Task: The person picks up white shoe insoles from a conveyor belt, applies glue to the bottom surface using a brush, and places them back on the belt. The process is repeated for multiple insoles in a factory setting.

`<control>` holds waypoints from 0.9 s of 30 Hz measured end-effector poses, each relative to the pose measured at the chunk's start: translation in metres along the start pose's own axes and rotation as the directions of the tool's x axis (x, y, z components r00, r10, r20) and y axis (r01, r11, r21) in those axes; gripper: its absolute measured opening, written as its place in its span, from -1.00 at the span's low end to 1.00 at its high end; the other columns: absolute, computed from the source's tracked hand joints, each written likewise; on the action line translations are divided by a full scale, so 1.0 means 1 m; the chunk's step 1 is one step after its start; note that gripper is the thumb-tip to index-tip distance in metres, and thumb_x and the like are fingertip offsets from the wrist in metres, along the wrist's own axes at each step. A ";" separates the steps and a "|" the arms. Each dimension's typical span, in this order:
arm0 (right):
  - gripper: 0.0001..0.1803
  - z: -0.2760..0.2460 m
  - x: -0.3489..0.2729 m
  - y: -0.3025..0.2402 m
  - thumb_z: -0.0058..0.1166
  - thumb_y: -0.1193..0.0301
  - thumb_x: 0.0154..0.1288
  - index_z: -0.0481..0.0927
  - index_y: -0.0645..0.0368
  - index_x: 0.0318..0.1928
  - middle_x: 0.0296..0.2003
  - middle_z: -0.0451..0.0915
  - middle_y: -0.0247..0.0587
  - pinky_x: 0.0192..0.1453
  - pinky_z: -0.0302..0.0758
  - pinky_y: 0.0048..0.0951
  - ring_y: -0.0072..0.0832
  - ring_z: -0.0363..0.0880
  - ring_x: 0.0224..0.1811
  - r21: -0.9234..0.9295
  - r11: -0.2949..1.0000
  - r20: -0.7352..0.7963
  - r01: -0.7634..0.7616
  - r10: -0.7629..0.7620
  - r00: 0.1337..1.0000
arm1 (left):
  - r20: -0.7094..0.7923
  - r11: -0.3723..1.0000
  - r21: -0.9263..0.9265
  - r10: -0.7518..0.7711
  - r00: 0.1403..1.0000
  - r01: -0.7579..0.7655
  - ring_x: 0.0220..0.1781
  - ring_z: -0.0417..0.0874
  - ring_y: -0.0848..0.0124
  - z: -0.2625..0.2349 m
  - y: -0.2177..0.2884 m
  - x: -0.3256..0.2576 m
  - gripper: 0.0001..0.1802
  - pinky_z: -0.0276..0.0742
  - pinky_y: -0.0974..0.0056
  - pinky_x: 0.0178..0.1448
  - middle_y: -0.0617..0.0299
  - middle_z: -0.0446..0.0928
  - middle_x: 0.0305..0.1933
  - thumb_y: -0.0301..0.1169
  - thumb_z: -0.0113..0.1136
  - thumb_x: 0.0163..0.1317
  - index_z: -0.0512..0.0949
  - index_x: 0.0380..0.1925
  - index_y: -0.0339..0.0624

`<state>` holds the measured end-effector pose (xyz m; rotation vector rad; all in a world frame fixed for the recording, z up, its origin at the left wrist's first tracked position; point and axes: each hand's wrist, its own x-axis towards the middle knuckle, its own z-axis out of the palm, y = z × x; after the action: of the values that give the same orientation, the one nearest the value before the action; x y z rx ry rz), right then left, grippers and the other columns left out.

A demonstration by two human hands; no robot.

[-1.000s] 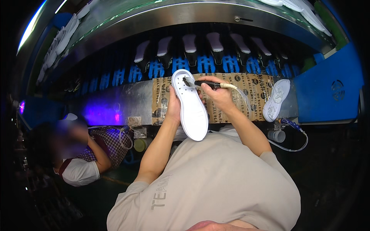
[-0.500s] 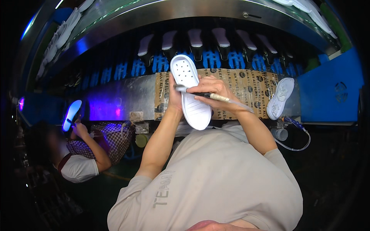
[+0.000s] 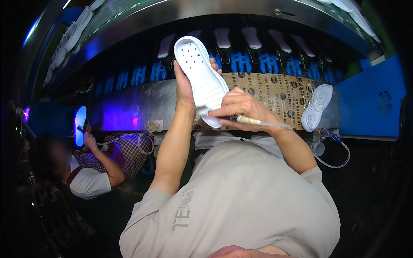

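A white shoe sole (image 3: 198,76) with a raised rim and a cluster of small holes at its far end is in my left hand (image 3: 185,86). My left fingers wrap under it, and their tips show at its right edge. My right hand (image 3: 245,107) closes round a brush (image 3: 249,120) with a tape-wrapped handle and a clear tube trailing right. The blurred bristles lie over the near end of the sole; whether they touch it I cannot tell. A second white sole (image 3: 317,107) rests on the bench to the right.
Printed brown cardboard (image 3: 271,96) covers part of the metal bench (image 3: 161,96). Beyond it stand shoe lasts (image 3: 251,38) on blue holders (image 3: 241,62) under a steel ledge. A blue panel (image 3: 370,101) bounds the right. At left, a co-worker (image 3: 92,180) holds another sole (image 3: 80,124).
My left hand has moved the sole farther away and a little left. The brush has gone from the sole's middle to its near end. The co-worker's sole has turned more upright.
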<state>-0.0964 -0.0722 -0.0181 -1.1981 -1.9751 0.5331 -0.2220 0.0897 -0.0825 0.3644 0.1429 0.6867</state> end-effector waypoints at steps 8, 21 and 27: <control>-0.71 -0.009 -0.005 0.001 0.44 0.32 0.25 0.83 0.05 -0.02 -0.34 0.74 -0.33 -0.01 0.41 -0.31 -0.40 0.60 -0.29 0.198 0.980 0.110 0.016 -0.039 0.993 | 0.235 0.994 0.073 -0.100 0.967 0.085 -0.07 0.76 0.16 0.024 0.028 0.022 0.01 0.78 0.00 0.07 -0.04 0.65 -0.01 0.49 -0.50 0.44 0.46 0.29 -0.20; -0.71 -0.019 -0.008 0.002 0.40 0.25 0.29 0.81 0.00 -0.01 -0.31 0.73 -0.28 0.16 0.46 -0.24 -0.34 0.64 -0.17 -0.048 0.998 -0.075 -0.042 0.038 0.996 | -0.073 0.465 0.863 -0.274 0.959 0.198 -0.03 0.83 0.15 0.060 0.020 0.049 -0.22 0.82 0.18 -0.11 -0.24 0.69 -0.01 0.24 -0.19 0.57 0.59 0.24 -0.27; -0.68 -0.034 -0.013 -0.003 0.43 0.29 0.24 0.82 0.03 0.00 -0.36 0.69 -0.36 -0.03 0.50 -0.27 -0.41 0.56 -0.33 0.119 0.986 -0.014 -0.120 0.123 0.992 | -0.266 -0.094 0.964 -0.377 0.887 0.249 0.24 0.71 0.07 0.083 0.024 0.049 -0.12 0.62 0.11 0.23 -0.29 0.63 0.20 0.34 -0.10 0.49 0.62 0.26 -0.29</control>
<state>-0.0683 -0.0862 0.0005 -1.2505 -1.8340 0.6861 -0.1783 0.1149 0.0032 1.7932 0.6576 -0.1105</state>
